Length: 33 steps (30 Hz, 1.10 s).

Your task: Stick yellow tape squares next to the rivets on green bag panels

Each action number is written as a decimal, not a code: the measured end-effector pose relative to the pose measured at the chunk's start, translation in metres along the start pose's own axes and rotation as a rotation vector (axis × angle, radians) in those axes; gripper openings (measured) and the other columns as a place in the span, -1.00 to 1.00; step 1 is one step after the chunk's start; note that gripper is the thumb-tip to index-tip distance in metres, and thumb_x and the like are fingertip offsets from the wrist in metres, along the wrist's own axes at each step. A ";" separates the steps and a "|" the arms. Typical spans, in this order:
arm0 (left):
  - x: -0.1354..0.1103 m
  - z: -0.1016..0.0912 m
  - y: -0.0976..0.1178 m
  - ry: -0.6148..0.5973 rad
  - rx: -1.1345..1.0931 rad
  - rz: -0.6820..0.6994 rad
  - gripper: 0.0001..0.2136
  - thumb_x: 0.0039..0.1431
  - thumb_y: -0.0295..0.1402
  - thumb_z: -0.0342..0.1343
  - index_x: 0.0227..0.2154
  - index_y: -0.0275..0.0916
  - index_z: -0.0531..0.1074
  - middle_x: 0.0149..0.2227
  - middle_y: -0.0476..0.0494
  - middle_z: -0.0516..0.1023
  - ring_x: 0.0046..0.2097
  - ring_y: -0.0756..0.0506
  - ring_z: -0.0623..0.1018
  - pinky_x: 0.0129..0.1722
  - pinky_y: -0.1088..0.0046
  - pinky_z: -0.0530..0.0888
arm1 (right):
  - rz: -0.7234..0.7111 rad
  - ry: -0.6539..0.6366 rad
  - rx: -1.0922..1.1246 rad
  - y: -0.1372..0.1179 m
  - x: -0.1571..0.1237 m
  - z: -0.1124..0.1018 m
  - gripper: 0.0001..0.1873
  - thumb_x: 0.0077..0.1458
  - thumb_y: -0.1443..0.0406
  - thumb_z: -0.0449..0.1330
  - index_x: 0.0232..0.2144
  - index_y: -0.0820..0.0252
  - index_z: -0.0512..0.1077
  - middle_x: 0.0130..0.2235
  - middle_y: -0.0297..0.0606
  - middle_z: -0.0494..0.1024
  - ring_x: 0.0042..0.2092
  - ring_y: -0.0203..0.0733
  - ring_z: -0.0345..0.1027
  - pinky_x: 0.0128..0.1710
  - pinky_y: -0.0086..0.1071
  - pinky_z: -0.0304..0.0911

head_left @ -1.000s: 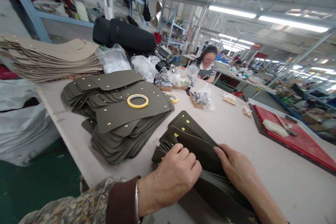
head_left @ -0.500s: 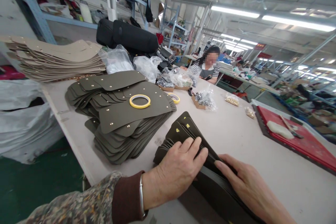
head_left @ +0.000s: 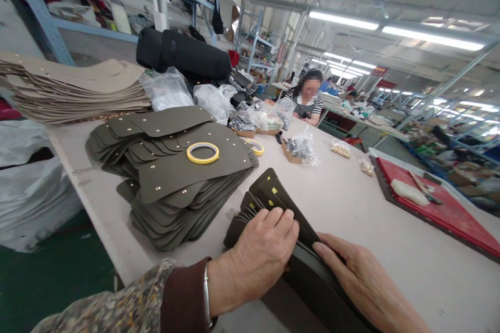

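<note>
Along the near edge of the white worktable [head_left: 390,260], the left hand [head_left: 261,255] clamps a fanned stack of dark olive leather panels [head_left: 273,192], fingers together; the right hand [head_left: 363,283], fingers together, presses its side; another panel stack [head_left: 175,177] lies well left, carrying a yellow tape roll [head_left: 202,153]

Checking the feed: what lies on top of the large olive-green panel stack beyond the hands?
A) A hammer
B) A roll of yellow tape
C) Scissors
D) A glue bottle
B. The roll of yellow tape lies flat on the top panel of the olive-green panel stack.
</note>
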<state>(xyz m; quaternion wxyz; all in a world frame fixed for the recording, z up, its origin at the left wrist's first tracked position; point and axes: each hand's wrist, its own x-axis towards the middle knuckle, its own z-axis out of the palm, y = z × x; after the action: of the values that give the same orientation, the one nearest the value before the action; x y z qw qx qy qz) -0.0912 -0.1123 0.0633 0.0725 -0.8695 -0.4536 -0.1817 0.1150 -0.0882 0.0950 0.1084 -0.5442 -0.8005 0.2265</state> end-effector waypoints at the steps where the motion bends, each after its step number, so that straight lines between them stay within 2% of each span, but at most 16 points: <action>1: 0.001 0.000 0.000 -0.001 -0.004 0.005 -0.51 0.11 -0.19 0.21 0.03 -0.36 0.29 0.10 -0.28 0.35 0.08 -0.26 0.33 0.04 0.19 0.34 | -0.001 -0.002 0.001 0.000 0.000 0.000 -0.57 0.25 0.03 -0.06 -0.29 0.08 0.52 -0.25 -0.24 0.64 -0.26 -0.07 0.51 -0.24 -0.38 0.34; 7: 0.001 0.000 -0.002 0.016 -0.041 0.018 -0.44 0.08 -0.20 0.25 0.08 -0.33 0.24 0.17 -0.24 0.30 0.15 -0.25 0.28 0.10 0.21 0.29 | -0.015 -0.084 0.008 -0.002 0.000 -0.003 -0.54 0.29 0.04 -0.11 -0.39 0.09 0.48 -0.35 -0.29 0.62 -0.31 -0.13 0.48 -0.24 -0.41 0.33; 10: 0.002 -0.002 -0.002 0.019 -0.053 0.021 -0.46 0.10 -0.25 0.23 0.10 -0.30 0.21 0.18 -0.21 0.29 0.15 -0.23 0.27 0.09 0.22 0.29 | -0.033 -0.060 0.015 -0.003 0.000 -0.004 -0.56 0.28 0.05 -0.08 -0.41 0.10 0.50 -0.38 -0.29 0.62 -0.35 -0.14 0.46 -0.27 -0.41 0.33; 13: 0.003 -0.004 -0.001 -0.005 -0.063 0.008 -0.50 0.08 -0.28 0.24 0.06 -0.27 0.23 0.07 -0.20 0.36 0.08 -0.21 0.32 0.04 0.23 0.32 | -0.045 -0.033 0.022 -0.005 -0.001 -0.004 -0.58 0.25 0.06 -0.04 -0.41 0.09 0.51 -0.39 -0.30 0.62 -0.36 -0.14 0.46 -0.30 -0.41 0.33; 16: 0.002 -0.003 -0.001 -0.026 -0.053 -0.003 -0.69 0.11 -0.30 0.21 -0.12 -0.24 0.31 -0.10 -0.16 0.42 -0.04 -0.20 0.37 -0.05 0.22 0.36 | -0.001 -0.027 0.022 -0.003 0.000 -0.003 -0.55 0.28 0.04 -0.09 -0.40 0.08 0.49 -0.39 -0.30 0.61 -0.35 -0.14 0.46 -0.30 -0.40 0.30; 19: -0.001 0.000 -0.002 -0.011 -0.045 0.030 -0.83 0.16 -0.31 0.16 -0.25 -0.24 0.32 -0.21 -0.13 0.42 -0.09 -0.19 0.37 -0.09 0.21 0.37 | 0.069 0.037 -0.048 0.008 0.007 -0.001 -0.50 0.29 0.02 -0.16 -0.45 0.09 0.42 -0.47 -0.30 0.56 -0.42 -0.14 0.42 -0.37 -0.37 0.24; 23: -0.006 0.004 -0.002 0.055 -0.014 0.063 -0.83 0.17 -0.28 0.16 -0.28 -0.25 0.33 -0.25 -0.12 0.42 -0.08 -0.20 0.37 0.08 0.14 0.26 | 0.123 0.108 -0.186 0.019 0.019 0.002 -0.58 0.28 0.08 -0.14 -0.45 0.09 0.38 -0.50 -0.26 0.53 -0.44 -0.10 0.40 -0.39 -0.31 0.16; 26: -0.008 0.004 -0.001 0.033 -0.024 0.072 -0.80 0.16 -0.24 0.17 -0.31 -0.25 0.33 -0.30 -0.08 0.41 -0.20 -0.16 0.39 0.05 0.15 0.29 | 0.147 0.102 -0.197 0.019 0.021 0.001 -0.59 0.27 0.09 -0.13 -0.40 0.10 0.42 -0.45 -0.22 0.57 -0.40 -0.07 0.42 -0.36 -0.28 0.17; 28: -0.008 0.001 -0.001 0.002 -0.034 0.053 -0.81 0.18 -0.27 0.14 -0.24 -0.26 0.35 -0.24 -0.12 0.44 -0.22 -0.15 0.40 -0.06 0.19 0.36 | 0.134 0.078 -0.136 0.016 0.017 -0.001 -0.58 0.26 0.05 -0.11 -0.35 0.10 0.46 -0.41 -0.22 0.59 -0.37 -0.07 0.44 -0.33 -0.29 0.21; 30: -0.008 -0.001 0.000 0.005 -0.023 0.025 -0.73 0.22 -0.33 0.07 -0.05 -0.29 0.32 -0.02 -0.22 0.43 -0.14 -0.18 0.41 -0.09 0.21 0.38 | 0.111 0.032 -0.047 0.013 0.012 -0.004 -0.57 0.24 0.01 -0.06 -0.31 0.10 0.49 -0.37 -0.25 0.61 -0.31 -0.06 0.47 -0.29 -0.31 0.26; 33: -0.007 -0.002 -0.001 0.034 -0.015 0.014 -0.51 0.24 -0.29 0.04 0.18 -0.32 0.14 0.28 -0.31 0.16 0.07 -0.23 0.34 0.01 0.20 0.36 | 0.105 -0.048 0.068 0.009 0.005 -0.006 -0.59 0.20 -0.02 0.00 -0.24 0.09 0.51 -0.30 -0.29 0.62 -0.22 -0.06 0.48 -0.25 -0.37 0.31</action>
<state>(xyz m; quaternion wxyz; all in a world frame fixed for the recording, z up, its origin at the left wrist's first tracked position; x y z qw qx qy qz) -0.0963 -0.1174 0.0628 0.0751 -0.8700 -0.4448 -0.1990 0.1231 -0.0795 0.0958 0.0956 -0.5760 -0.7650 0.2719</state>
